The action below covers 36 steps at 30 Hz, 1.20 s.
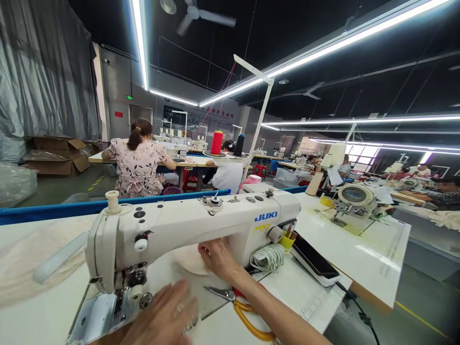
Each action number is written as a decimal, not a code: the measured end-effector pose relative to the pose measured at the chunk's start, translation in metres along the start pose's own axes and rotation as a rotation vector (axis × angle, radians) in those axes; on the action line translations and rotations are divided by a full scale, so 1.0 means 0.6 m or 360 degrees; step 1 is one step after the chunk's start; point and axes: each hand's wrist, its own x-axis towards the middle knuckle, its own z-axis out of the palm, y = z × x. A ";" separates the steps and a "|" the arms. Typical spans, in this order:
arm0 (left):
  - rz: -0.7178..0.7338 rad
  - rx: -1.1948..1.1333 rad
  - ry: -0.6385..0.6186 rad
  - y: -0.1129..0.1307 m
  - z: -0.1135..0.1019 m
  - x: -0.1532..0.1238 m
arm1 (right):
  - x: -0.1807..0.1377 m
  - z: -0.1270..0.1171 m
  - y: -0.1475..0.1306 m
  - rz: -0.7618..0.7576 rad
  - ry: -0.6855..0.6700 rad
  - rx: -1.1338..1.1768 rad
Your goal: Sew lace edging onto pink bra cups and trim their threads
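A white sewing machine (201, 223) stands across the table before me. My right hand (217, 258) reaches under its arm, fingers curled and closed on the edge of a cream fabric piece (189, 261). In front of the machine, right of the needle area, my left hand (167, 314) shows stretched fingers, blurred by motion, with nothing visible in them. Scissors with orange handles (247, 321) lie beneath my right forearm, blades pointing left. More cream fabric (32, 261) is spread on the table left of the machine head.
A coil of pale cord (268, 258), a small yellow holder (287, 241) and a black-screened device (316, 258) sit right of the machine. Red (216, 143) and black thread cones (239, 144) stand behind it. Another machine (355, 199) is at right; co-workers sit farther off.
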 end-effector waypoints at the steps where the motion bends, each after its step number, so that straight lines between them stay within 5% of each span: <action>1: -0.0123 -0.0003 -0.0041 0.006 -0.003 0.029 | -0.006 -0.006 -0.003 -0.0045 0.0068 0.0042; 5: -0.0331 -0.0155 -0.0019 0.012 0.000 0.105 | -0.052 -0.057 -0.029 -0.0305 0.0258 0.0245; 11: -0.0456 -0.0569 0.0115 0.008 -0.002 0.118 | -0.136 -0.154 -0.071 -0.0539 0.0631 0.0729; 15: -0.0711 -0.1036 0.0104 0.066 -0.028 0.083 | -0.174 -0.175 -0.100 -0.0642 0.0669 0.0717; 19: -0.1477 -0.2332 -0.0051 0.159 -0.054 0.004 | -0.226 -0.177 -0.153 -0.0905 0.0653 0.0662; 21: -0.1553 -0.2720 -0.0091 0.193 -0.067 -0.037 | -0.256 -0.179 -0.182 -0.1000 0.0613 0.0679; 27: -0.1160 -0.2135 -0.0131 0.230 -0.101 -0.136 | -0.337 -0.177 -0.238 -0.0858 -0.0183 0.0898; 31: -0.0943 -0.1816 -0.0360 0.248 -0.135 -0.179 | -0.351 -0.146 -0.269 -0.0217 -0.0210 0.1224; 36: -0.1015 -0.1465 -0.0394 0.250 -0.167 -0.220 | -0.331 -0.101 -0.314 -0.0028 -0.0500 0.1165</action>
